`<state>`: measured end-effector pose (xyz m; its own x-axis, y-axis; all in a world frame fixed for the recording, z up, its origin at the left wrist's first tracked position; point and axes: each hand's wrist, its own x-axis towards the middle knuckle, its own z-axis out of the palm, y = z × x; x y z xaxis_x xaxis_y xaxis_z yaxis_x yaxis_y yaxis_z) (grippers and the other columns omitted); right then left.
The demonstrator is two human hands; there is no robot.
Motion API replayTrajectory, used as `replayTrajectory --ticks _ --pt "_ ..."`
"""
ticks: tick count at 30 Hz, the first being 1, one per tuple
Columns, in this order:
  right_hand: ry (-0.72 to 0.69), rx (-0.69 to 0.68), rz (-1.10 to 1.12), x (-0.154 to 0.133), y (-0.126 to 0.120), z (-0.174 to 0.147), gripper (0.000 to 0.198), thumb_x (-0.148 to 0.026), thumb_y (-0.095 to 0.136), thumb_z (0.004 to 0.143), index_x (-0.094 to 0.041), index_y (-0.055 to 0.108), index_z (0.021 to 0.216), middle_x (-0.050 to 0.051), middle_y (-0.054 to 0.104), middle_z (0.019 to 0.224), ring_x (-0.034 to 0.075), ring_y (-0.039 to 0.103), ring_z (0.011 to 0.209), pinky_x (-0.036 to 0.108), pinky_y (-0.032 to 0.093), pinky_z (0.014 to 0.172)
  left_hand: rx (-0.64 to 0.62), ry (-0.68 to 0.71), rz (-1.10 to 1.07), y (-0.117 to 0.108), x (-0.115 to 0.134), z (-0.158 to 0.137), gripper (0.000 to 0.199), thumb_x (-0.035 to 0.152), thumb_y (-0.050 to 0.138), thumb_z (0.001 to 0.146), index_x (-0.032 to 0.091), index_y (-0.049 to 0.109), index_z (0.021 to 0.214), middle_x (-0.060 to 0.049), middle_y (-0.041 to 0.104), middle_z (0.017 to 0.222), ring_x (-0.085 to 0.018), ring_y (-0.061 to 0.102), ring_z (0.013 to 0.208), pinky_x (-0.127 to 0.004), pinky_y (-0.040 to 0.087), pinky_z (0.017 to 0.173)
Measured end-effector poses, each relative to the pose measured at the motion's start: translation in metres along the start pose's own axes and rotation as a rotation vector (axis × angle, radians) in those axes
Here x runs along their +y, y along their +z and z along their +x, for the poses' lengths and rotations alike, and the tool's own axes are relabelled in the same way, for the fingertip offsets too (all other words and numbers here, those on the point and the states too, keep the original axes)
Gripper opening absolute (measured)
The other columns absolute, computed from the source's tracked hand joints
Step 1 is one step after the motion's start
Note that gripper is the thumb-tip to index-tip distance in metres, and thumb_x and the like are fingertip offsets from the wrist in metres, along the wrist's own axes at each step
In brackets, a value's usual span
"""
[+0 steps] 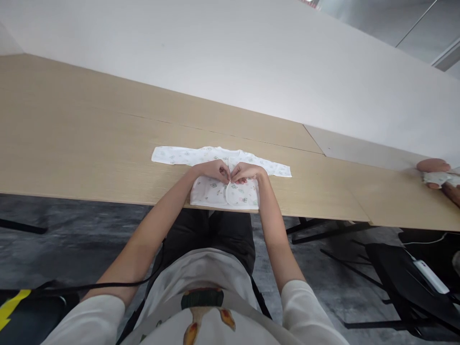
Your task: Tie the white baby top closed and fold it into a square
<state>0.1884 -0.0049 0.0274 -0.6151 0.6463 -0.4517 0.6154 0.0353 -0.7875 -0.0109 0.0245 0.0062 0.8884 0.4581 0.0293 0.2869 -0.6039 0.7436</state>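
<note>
A small white baby shirt [208,194] with a scattered print lies spread on the table, both long sleeves stretched out to the sides. Its lower hem reaches the table's front edge. At the middle of its front opening, my left hand [215,170] pinches the fabric edge between thumb and fingers. My right hand [246,171] pinches the same opening from the other side, fingertips almost touching the left ones. Whatever fastener may be between the fingertips is hidden. Below the hands one rounded front flap overlaps the other.
The long wooden table [89,139] runs along a white partition [223,57]. At the far right lies a doll [434,172] in printed cloth. A black chair [398,273] with a white power strip [430,276] stands below right. A black cable [108,284] crosses my left arm.
</note>
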Motion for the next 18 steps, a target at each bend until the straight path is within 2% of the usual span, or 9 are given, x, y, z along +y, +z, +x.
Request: replayTrajectory --ticks 4,11,15,18 --pt "-0.006 0.007 -0.001 0.0009 -0.0001 0.0005 0.019 -0.029 0.07 0.069 -0.01 0.068 0.067 -0.001 0.056 0.05 0.006 0.046 0.042 0.018 0.034 0.039 0.005 -0.001 0.009 0.0016 -0.0017 0.0013 0.034 0.043 0.073 0.063 0.016 0.075 0.084 0.001 0.055 0.059 -0.01 0.043 0.054 -0.022 0.029 0.053" --pt "-0.013 0.009 0.001 0.0026 -0.002 0.0 0.017 -0.026 0.071 0.07 -0.01 0.066 0.067 -0.002 0.053 0.048 0.005 0.044 0.042 0.018 0.031 0.039 0.027 -0.051 0.043 0.0024 -0.0006 0.0019 0.035 0.044 0.073 0.061 0.018 0.074 0.084 0.0 0.06 0.065 -0.012 0.046 0.057 -0.023 0.03 0.055" --pt "-0.02 0.005 0.005 0.0045 -0.0043 -0.0005 0.018 -0.027 0.07 0.072 -0.011 0.065 0.068 -0.002 0.053 0.049 0.005 0.042 0.04 0.018 0.03 0.039 0.028 -0.081 0.059 0.0019 0.0045 0.0017 0.033 0.043 0.073 0.06 0.019 0.075 0.083 0.0 0.06 0.063 -0.012 0.047 0.057 -0.023 0.031 0.055" --pt "-0.031 0.0 -0.001 0.0055 -0.005 -0.0005 0.018 -0.026 0.07 0.072 -0.011 0.063 0.067 -0.002 0.053 0.05 0.005 0.042 0.041 0.018 0.031 0.039 0.018 -0.114 0.019 0.0022 0.0075 0.0016 0.032 0.045 0.071 0.063 0.019 0.076 0.082 -0.001 0.065 0.068 -0.013 0.051 0.06 -0.023 0.033 0.057"
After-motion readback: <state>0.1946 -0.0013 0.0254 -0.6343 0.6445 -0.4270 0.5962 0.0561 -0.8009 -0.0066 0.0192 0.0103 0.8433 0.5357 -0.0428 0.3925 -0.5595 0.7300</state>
